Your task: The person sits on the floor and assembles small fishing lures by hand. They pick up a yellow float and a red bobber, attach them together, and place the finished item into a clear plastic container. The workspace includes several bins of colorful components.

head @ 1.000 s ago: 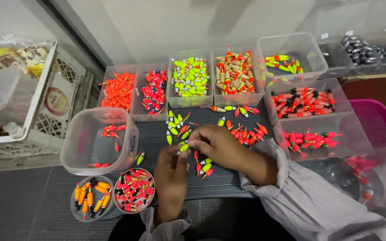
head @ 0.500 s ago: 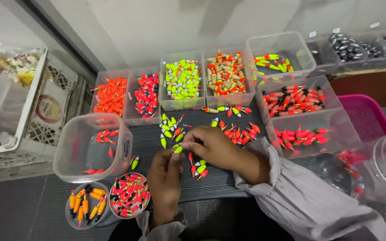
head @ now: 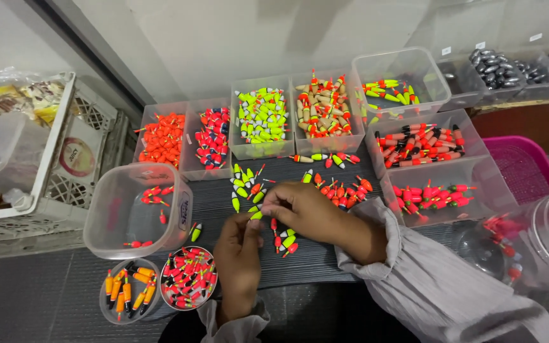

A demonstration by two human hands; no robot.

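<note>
both hands meet over the dark table (head: 325, 254), the left hand (head: 237, 260) and right hand (head: 300, 209) with fingertips pinched narrowly together on a small yellow-green float (head: 257, 216).

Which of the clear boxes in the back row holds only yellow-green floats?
The third box from the left; the boxes beside it hold red-and-blue floats and tan floats.

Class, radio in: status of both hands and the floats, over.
Left hand and right hand pinch a yellow-green float together. Loose floats strewn on dark mat. Nothing blocking.
</note>
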